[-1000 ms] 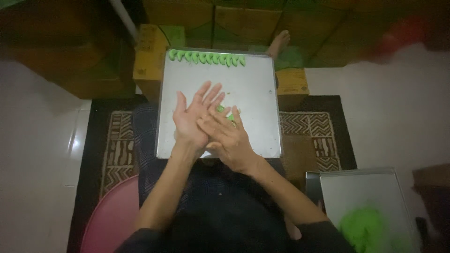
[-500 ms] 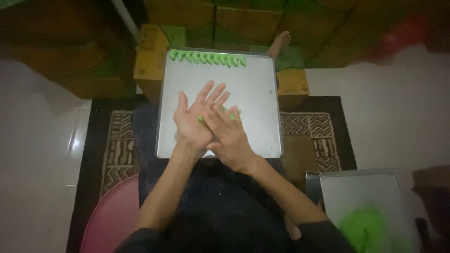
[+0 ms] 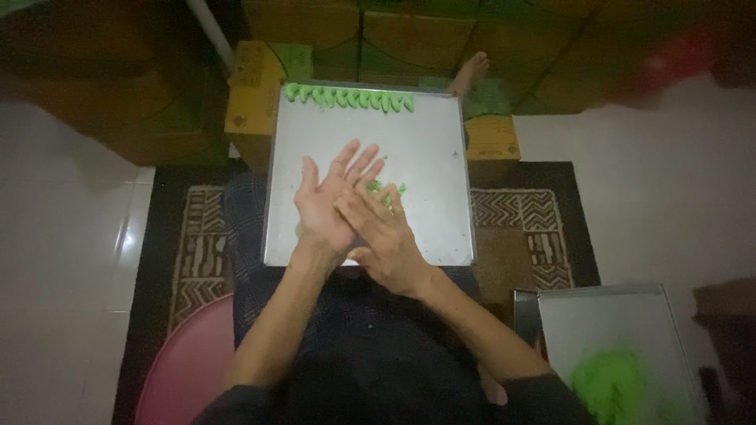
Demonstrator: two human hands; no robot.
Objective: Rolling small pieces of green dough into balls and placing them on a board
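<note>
A small piece of green dough (image 3: pixel 379 189) is lying pressed between the palms, only its bright tip peeking out beside the fingers, above the metal tray (image 3: pixel 425 149).

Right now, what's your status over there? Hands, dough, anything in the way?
Left hand open, palm up. Right hand pressed across it. Green dough piece between them, above tray. Nothing in the way.
</note>
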